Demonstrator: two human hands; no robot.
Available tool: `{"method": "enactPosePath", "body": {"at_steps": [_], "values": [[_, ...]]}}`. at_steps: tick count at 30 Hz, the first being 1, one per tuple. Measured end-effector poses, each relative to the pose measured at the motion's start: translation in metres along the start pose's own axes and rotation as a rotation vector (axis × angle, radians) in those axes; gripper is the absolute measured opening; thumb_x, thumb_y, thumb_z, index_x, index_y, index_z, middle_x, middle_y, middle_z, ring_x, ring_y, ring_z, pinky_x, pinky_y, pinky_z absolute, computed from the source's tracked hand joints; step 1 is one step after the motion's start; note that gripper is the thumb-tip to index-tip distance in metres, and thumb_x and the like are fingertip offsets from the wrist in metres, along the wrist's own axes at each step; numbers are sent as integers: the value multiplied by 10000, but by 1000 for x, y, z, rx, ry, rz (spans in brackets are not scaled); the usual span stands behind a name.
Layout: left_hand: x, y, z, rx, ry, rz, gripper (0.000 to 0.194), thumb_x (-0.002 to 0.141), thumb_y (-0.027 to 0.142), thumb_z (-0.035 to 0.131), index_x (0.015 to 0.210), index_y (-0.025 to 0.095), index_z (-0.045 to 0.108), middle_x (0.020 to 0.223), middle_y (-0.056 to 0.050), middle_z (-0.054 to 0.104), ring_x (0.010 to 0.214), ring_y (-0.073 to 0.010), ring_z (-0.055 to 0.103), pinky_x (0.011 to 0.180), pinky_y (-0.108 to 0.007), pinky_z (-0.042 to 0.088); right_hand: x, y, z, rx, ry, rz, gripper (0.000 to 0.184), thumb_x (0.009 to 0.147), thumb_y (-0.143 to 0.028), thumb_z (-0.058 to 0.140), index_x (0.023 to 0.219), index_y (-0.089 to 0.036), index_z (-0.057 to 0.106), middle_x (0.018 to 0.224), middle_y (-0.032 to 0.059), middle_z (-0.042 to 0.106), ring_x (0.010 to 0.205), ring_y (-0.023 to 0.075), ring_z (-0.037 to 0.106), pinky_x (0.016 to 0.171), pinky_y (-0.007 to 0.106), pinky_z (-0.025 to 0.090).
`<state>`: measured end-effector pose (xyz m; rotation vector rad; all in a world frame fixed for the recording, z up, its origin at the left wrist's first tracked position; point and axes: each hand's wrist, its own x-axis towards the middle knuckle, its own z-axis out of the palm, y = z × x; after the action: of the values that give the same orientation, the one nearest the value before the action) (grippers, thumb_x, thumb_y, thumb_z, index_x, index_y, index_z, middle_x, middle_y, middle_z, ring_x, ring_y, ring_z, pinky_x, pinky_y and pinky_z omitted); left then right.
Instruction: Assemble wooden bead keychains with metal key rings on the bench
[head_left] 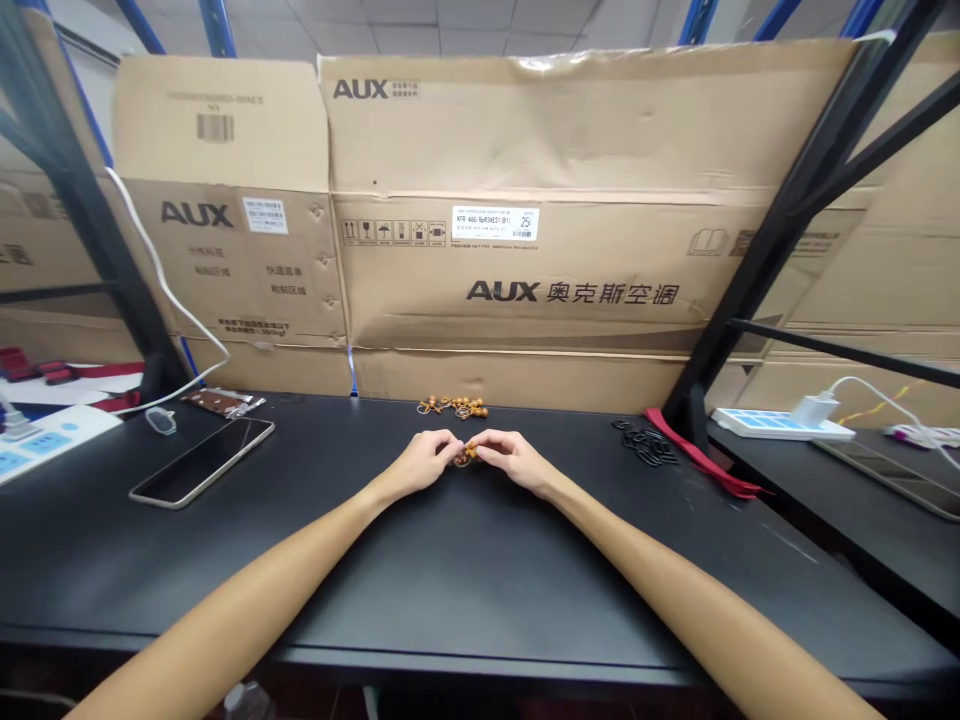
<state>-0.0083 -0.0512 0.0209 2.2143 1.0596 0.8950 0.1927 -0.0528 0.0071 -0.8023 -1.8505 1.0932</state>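
Above the middle of the black table [450, 560], my left hand [427, 460] and my right hand [514, 458] meet fingertip to fingertip. Both pinch a small beaded keychain [465, 459], orange-brown with what looks like a ring at its lower side. Fingers cover part of it, so its exact shape is hard to make out. Just beyond my hands lies a small pile of similar orange-brown beaded keychains [457, 406] with metal rings. Off to the right sits a heap of small black clips or links [649, 446], too small to name surely.
A phone [204, 462] and a brown wrapper [223, 402] lie at the left, near a white power strip [56, 440]. A red strap [701, 458] runs beside the right-hand black frame post [780, 220]. Large cardboard sheets [585, 140] stand behind the table.
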Motion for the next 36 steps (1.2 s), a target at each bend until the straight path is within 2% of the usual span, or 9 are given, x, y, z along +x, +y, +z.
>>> {"method": "enactPosePath", "body": {"at_steps": [13, 23, 30, 36], "values": [[1, -11, -1, -52, -85, 43, 267, 871, 371, 473, 872, 160, 638, 903, -56, 689, 833, -176, 619, 770, -261, 469, 1, 3, 0, -44, 37, 11, 321, 798, -450, 601, 945, -169, 650, 901, 53, 682, 830, 175, 617, 812, 329, 472], [-2, 2, -1, 22, 24, 32, 268, 857, 349, 487, 823, 155, 670, 841, -52, 704, 778, -180, 627, 741, -271, 466, 1, 1, 0, -62, 37, 1, 325, 801, -452, 597, 959, -173, 651, 922, 55, 687, 842, 180, 624, 827, 342, 478], [-3, -1, 4, 83, 96, 76, 218, 859, 287, 499, 812, 166, 675, 802, -32, 706, 710, -157, 617, 711, -257, 449, 1, 2, 1, -75, 38, -25, 319, 811, -446, 587, 961, -172, 652, 933, 59, 688, 869, 187, 631, 850, 348, 478], [-3, 0, 6, 143, 128, 119, 188, 857, 249, 508, 812, 169, 672, 791, -30, 700, 715, -156, 617, 696, -256, 443, 2, 4, 3, -95, 88, -13, 318, 795, -446, 594, 923, -163, 658, 888, 59, 692, 821, 188, 634, 792, 339, 491]]}}
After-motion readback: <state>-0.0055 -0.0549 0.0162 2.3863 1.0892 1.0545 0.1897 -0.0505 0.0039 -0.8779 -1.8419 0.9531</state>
